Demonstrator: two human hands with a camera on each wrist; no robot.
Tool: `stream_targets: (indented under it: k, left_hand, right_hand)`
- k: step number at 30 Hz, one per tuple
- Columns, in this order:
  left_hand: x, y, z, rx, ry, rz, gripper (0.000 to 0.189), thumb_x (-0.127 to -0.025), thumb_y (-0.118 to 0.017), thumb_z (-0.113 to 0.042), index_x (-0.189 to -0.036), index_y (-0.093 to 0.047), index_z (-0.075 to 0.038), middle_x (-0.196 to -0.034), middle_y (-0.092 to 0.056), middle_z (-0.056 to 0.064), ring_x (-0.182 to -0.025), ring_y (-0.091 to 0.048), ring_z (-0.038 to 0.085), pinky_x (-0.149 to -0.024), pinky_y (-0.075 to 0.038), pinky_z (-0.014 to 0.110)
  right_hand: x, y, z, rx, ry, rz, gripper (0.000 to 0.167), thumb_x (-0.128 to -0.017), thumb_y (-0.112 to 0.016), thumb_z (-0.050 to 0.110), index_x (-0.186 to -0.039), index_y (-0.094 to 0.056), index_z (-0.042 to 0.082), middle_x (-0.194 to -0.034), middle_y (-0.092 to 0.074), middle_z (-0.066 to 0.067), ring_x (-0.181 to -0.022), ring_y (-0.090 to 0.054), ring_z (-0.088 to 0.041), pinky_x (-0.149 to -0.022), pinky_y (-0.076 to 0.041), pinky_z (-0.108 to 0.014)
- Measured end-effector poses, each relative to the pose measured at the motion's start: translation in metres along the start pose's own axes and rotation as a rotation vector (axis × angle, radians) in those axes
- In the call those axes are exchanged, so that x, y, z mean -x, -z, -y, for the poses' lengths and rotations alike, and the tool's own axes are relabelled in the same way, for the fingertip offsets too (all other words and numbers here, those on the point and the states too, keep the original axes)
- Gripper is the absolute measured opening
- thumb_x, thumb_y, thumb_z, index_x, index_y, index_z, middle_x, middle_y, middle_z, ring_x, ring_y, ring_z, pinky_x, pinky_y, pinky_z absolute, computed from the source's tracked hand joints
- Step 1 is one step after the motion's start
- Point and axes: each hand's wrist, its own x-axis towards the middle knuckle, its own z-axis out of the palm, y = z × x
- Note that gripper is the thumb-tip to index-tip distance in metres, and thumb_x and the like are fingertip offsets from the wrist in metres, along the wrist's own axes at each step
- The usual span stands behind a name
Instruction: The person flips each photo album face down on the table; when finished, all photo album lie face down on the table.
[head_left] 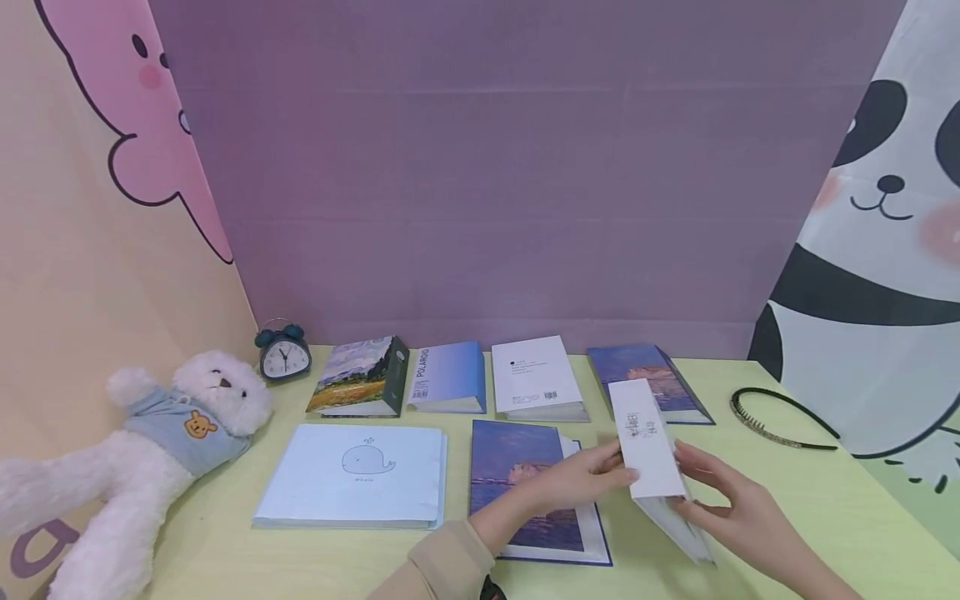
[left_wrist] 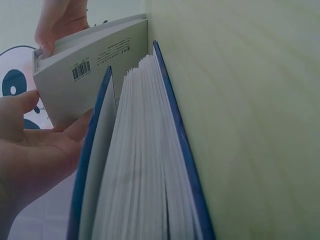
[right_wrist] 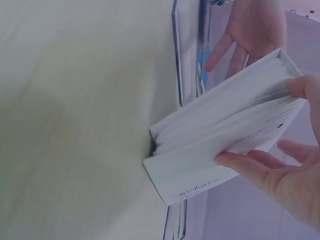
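Observation:
A white hardcover album (head_left: 648, 437) with dark lettering on its spine stands tilted on the table, spine upward. My left hand (head_left: 581, 479) holds its left side, the thumb at the spine's edge. On the other side my right hand (head_left: 723, 492) grips it by the cover and page edges. The left wrist view shows a barcode on the album's cover (left_wrist: 90, 75); in the right wrist view its covers part slightly around the pages (right_wrist: 225, 110). Just left of it, partly behind my left forearm, lies a blue album with a sea-cliff painting (head_left: 517, 467).
Along the back stand a landscape-painting album (head_left: 356, 375), a blue POLAROID album (head_left: 450, 375), a white album (head_left: 536, 375) and another sea-cliff album (head_left: 637, 371). A pale blue whale album (head_left: 352, 483), plush bear (head_left: 187, 442) and alarm clock (head_left: 285, 354) are left; a headband (head_left: 772, 433) lies right.

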Motion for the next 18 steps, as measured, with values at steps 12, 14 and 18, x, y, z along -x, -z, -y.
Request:
stream_targets:
  k: [12, 14, 18]
  left_hand:
    - [0.001, 0.000, -0.002, -0.132, -0.015, -0.078, 0.055, -0.101, -0.037, -0.040, -0.150, -0.015, -0.030, -0.154, -0.017, -0.009, -0.136, -0.031, 0.010, -0.106, -0.037, 0.026]
    - [0.001, -0.001, -0.002, -0.143, -0.013, -0.108, 0.054, -0.100, -0.040, -0.040, -0.149, -0.017, -0.033, -0.153, -0.021, -0.010, -0.134, -0.037, 0.011, -0.104, -0.040, 0.026]
    - [-0.001, -0.004, -0.005, -0.153, -0.004, -0.124, 0.055, -0.099, -0.043, -0.039, -0.148, -0.018, -0.036, -0.152, -0.025, -0.009, -0.129, -0.045, 0.011, -0.099, -0.045, 0.025]
  right_hand:
    - [-0.002, 0.008, 0.006, -0.206, -0.004, 0.167, 0.068, -0.092, -0.056, 0.001, -0.149, -0.022, 0.009, -0.143, -0.020, 0.030, -0.110, -0.039, 0.019, -0.073, -0.053, -0.018]
    - [-0.001, 0.010, 0.006, -0.223, -0.052, 0.181, 0.065, -0.094, -0.054, 0.004, -0.150, -0.022, 0.012, -0.142, -0.020, 0.032, -0.109, -0.039, 0.018, -0.075, -0.052, -0.018]
    - [0.000, 0.013, 0.002, -0.238, -0.084, 0.186, 0.067, -0.093, -0.055, 0.004, -0.149, -0.021, 0.014, -0.140, -0.019, 0.031, -0.107, -0.040, 0.017, -0.074, -0.053, -0.019]
